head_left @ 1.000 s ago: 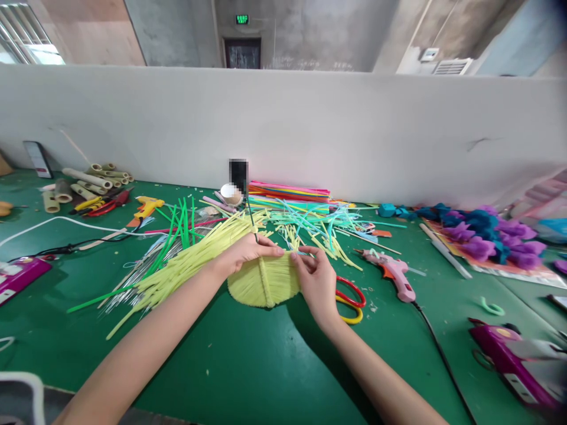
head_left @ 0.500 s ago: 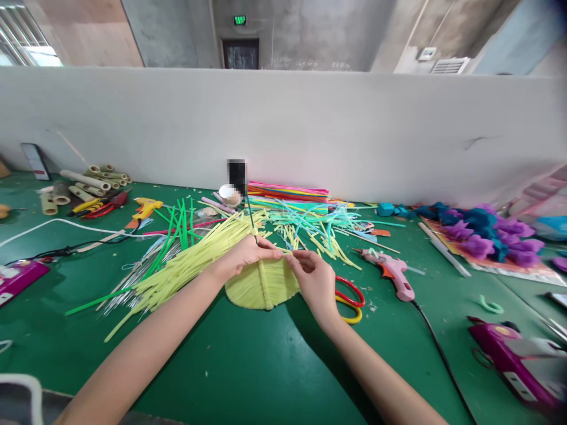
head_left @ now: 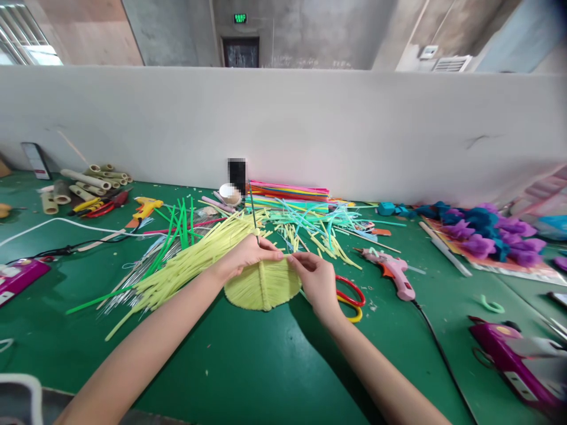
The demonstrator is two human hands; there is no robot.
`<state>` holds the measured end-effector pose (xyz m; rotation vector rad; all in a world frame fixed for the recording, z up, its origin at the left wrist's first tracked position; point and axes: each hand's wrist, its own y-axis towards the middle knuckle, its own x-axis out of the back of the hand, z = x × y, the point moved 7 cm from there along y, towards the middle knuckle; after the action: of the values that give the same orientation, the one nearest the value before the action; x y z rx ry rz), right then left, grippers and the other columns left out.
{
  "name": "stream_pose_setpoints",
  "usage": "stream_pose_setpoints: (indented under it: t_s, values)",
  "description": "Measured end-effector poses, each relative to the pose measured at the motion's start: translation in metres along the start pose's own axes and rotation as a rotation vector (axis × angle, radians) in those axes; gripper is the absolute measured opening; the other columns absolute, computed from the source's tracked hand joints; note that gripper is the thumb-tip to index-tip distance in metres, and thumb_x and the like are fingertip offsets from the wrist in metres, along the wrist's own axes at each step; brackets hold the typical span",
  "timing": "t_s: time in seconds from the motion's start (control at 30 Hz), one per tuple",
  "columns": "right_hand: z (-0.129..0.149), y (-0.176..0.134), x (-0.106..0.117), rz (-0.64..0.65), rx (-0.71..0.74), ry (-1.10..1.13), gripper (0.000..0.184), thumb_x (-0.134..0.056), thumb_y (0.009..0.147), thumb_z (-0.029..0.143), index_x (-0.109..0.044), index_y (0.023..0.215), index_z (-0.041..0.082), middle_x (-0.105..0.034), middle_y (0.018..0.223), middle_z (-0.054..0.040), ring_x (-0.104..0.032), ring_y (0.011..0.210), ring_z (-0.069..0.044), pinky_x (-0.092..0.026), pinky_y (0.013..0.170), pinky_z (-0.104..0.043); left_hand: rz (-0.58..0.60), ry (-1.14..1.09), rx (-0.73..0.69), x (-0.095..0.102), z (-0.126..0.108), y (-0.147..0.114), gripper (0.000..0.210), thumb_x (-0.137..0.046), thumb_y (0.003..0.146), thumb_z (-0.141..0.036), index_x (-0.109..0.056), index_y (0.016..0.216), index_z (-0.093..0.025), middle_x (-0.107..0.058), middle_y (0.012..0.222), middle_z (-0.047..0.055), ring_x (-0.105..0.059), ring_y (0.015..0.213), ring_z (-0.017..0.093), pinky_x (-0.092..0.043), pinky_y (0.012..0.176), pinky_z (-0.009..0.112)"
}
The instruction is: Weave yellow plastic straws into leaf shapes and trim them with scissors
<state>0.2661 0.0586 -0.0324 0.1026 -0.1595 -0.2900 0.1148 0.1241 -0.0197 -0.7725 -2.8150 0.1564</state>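
A yellow-green leaf made of pipe cleaners (head_left: 263, 289), with a raised rib down its middle and a dark stem pointing away from me, is held just over the table. My left hand (head_left: 252, 255) is closed on its far part near the stem. At the leaf's far right edge, my right hand (head_left: 313, 274) pinches the tip of a yellow-green strand, its fingertips close to my left thumb. Loose yellow-green pipe cleaners (head_left: 186, 260) lie to the left. Beside my right wrist are the red and yellow handles of scissors (head_left: 352, 298), their blades hidden.
On the right lie a pink glue gun (head_left: 398, 274), purple and teal flowers (head_left: 482, 233) and a magenta power strip (head_left: 509, 360). To the left are a yellow glue gun (head_left: 147, 206), pliers (head_left: 100, 206) and bamboo pieces (head_left: 91, 183). A white partition (head_left: 283, 124) stands behind.
My right fingers have shifted very slightly along the leaf's far edge, and a little more of its right side shows. My left hand keeps its hold.
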Motion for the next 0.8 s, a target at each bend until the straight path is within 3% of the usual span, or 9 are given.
stream_pose_setpoints:
  t_s: [0.23,0.47,0.63,0.8]
  values:
    - [0.0013,-0.0012,0.0043,0.004,-0.022,0.002,0.040,-0.061,0.079,0.052,-0.073,0.092,0.016,-0.075,0.089,-0.0093,-0.068,0.085,-0.028,-0.053,0.074,-0.037,-0.024,-0.003,0.000,0.0054,-0.0001,0.0012,0.031,-0.082,0.061,-0.039,-0.076,0.081,-0.017,-0.075,0.084,0.007,-0.068,0.081,0.021,-0.050,0.072,0.029]
    - [-0.0011,-0.0025,0.0012,0.057,-0.016,-0.003,0.031,-0.067,0.077,0.046,-0.071,0.088,0.017,-0.074,0.088,-0.0097,-0.069,0.084,-0.027,-0.053,0.076,-0.037,-0.004,0.016,0.009,0.0060,0.0009,0.0021,0.033,-0.082,0.060,-0.041,-0.077,0.081,-0.016,-0.074,0.082,0.007,-0.067,0.081,0.022,-0.049,0.072,0.028]
    - [0.0011,-0.0040,0.0021,0.019,0.007,-0.001,0.028,-0.066,0.078,0.044,-0.066,0.090,0.019,-0.074,0.081,-0.0082,-0.069,0.077,-0.025,-0.053,0.069,-0.035,0.002,0.046,0.010,0.0051,-0.0018,-0.0003,0.034,-0.082,0.059,-0.042,-0.077,0.079,-0.015,-0.073,0.076,0.006,-0.066,0.076,0.020,-0.048,0.067,0.027]
    - [0.0018,-0.0048,0.0004,0.014,0.029,-0.038,0.030,-0.066,0.077,0.046,-0.069,0.089,0.018,-0.074,0.087,-0.0093,-0.069,0.081,-0.025,-0.053,0.075,-0.037,0.038,0.036,0.036,0.0034,0.0006,0.0002,0.034,-0.082,0.058,-0.042,-0.077,0.078,-0.015,-0.073,0.074,0.005,-0.065,0.073,0.019,-0.048,0.066,0.026]
